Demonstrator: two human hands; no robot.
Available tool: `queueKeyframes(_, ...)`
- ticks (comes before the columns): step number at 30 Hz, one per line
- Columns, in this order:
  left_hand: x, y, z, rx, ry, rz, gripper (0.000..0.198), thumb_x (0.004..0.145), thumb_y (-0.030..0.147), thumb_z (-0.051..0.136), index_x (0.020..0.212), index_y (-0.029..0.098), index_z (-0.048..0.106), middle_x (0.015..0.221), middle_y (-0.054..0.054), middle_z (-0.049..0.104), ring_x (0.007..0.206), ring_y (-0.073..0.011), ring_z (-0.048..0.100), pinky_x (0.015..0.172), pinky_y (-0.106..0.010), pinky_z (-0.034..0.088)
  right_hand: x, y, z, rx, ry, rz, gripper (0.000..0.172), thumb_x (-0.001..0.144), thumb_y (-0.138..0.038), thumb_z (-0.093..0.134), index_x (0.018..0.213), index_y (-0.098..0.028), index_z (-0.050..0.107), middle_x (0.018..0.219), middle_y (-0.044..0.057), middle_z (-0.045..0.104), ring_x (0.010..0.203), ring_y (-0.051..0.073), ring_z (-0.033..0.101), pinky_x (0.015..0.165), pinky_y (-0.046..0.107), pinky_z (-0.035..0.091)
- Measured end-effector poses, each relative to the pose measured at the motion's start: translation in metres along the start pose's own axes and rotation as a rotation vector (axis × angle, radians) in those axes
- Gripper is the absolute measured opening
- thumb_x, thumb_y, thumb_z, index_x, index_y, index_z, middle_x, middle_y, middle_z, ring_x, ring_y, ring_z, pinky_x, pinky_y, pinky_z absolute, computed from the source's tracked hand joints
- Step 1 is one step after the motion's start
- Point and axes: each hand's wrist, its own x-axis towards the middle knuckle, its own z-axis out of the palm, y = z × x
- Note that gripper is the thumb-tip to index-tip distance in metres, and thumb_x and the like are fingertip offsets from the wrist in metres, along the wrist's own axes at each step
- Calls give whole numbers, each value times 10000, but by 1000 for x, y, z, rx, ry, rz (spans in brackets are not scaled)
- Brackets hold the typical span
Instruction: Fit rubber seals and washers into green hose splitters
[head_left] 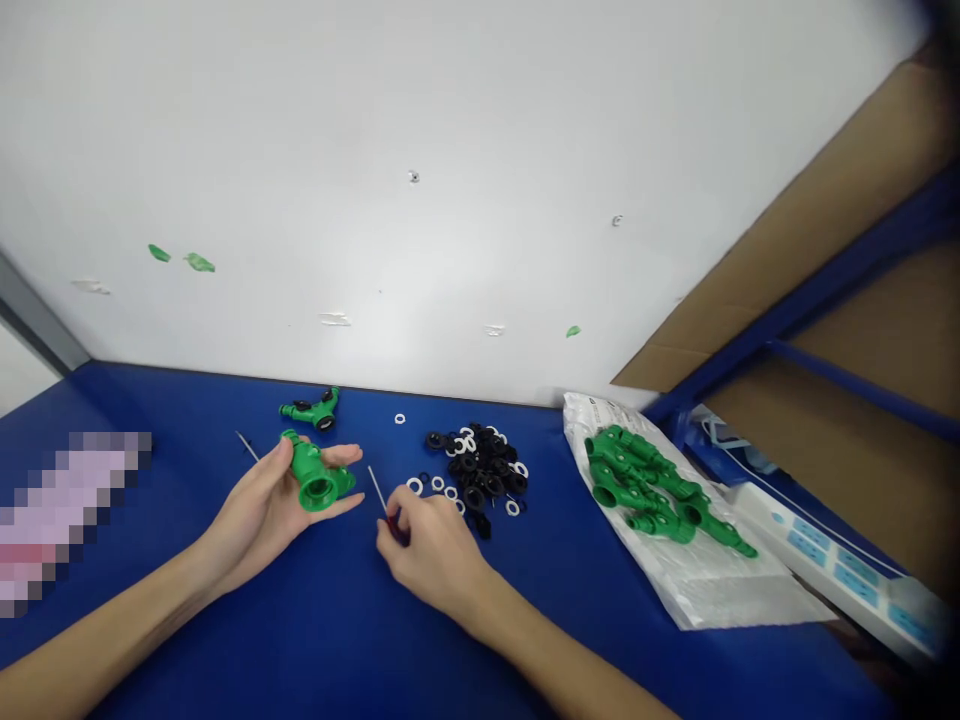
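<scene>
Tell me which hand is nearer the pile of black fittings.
Right. The right hand, pinching a thin red-handled tool, sits just below and left of the pile of black fittings; the left hand is farther left, holding a green plastic hose fitting.

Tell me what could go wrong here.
The thin metal shaft of the red-handled tool in the right hand ends close to the left hand holding a green plastic hose fitting, so it might jab it. The loose black and white rings lie beside the right hand and might get knocked and scatter.
</scene>
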Motion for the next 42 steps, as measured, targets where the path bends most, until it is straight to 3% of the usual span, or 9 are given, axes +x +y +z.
queueKeyframes(4, 0, 1, 5, 53, 40, 6, 280, 938, 433, 507, 841, 212, 650, 765, -48, 715, 888, -238, 660, 744, -494, 619, 15, -18, 13, -63, -49, -34, 127, 869, -290, 568, 869, -181, 631, 690, 70, 700, 588, 216, 643, 533, 267, 364)
queueKeyframes(9, 3, -3, 12, 155, 116, -15, 244, 938, 420, 509, 877, 204, 606, 630, -19, 624, 710, -206, 607, 536, -363, 601, 24, 9, -21, -29, 30, -65, 252, 983, -314, 450, 924, -182, 656, 756, 53, 691, 682, 190, 650, 630, 275, 430)
queueKeyframes(11, 6, -6, 16, 176, 159, -54, 215, 943, 404, 506, 999, 215, 591, 633, -10, 617, 692, -201, 603, 560, -395, 610, 24, 30, -39, -37, 29, -81, 160, 937, -267, 545, 996, -188, 671, 897, 61, 691, 791, 197, 654, 734, 294, 462)
queueKeyframes(13, 10, -8, 20, 173, 181, -89, 227, 952, 393, 494, 1073, 216, 570, 656, -8, 619, 688, -191, 601, 629, -447, 620, 23, 46, -49, -42, -38, -133, 246, 888, -265, 632, 1121, -196, 668, 1046, 78, 660, 909, 218, 645, 820, 322, 483)
queueKeyframes(17, 11, -12, 25, 101, 143, -144, 247, 962, 389, 475, 1115, 216, 564, 745, -27, 636, 769, -190, 621, 781, -517, 602, 22, 58, -44, -67, -135, -229, 334, 860, -261, 683, 1187, -196, 667, 1088, 100, 617, 1014, 261, 595, 896, 386, 488)
queueKeyframes(26, 0, -19, 17, 69, 46, -189, 148, 946, 365, 515, 940, 222, 556, 802, -35, 662, 790, -203, 648, 793, -512, 595, 20, 52, -32, 123, 30, -235, 39, 840, -187, 656, 866, -159, 649, 782, 28, 632, 716, 159, 604, 676, 268, 497)
queueKeyframes(30, -4, -23, 19, 88, 44, -190, 145, 953, 348, 500, 906, 212, 516, 795, -43, 668, 752, -212, 657, 709, -496, 611, 12, 39, -35, 362, 132, -262, 133, 891, -208, 560, 772, -176, 609, 720, 11, 644, 623, 123, 586, 598, 241, 482)
queueKeyframes(34, -7, -26, 23, 121, 65, -217, 179, 963, 353, 479, 894, 190, 503, 803, -58, 664, 783, -217, 668, 685, -444, 623, 4, 19, -33, 632, 358, -397, 76, 866, -165, 620, 795, -167, 645, 786, 49, 695, 645, 129, 626, 577, 247, 517)
queueKeyframes(42, -16, -31, 32, 109, 110, -270, 158, 965, 335, 495, 889, 198, 492, 759, 3, 595, 685, -128, 591, 590, -320, 624, -7, -1, -23, 409, 459, -719, 141, 871, -54, 604, 955, -147, 667, 943, 124, 693, 844, 179, 675, 724, 315, 607)
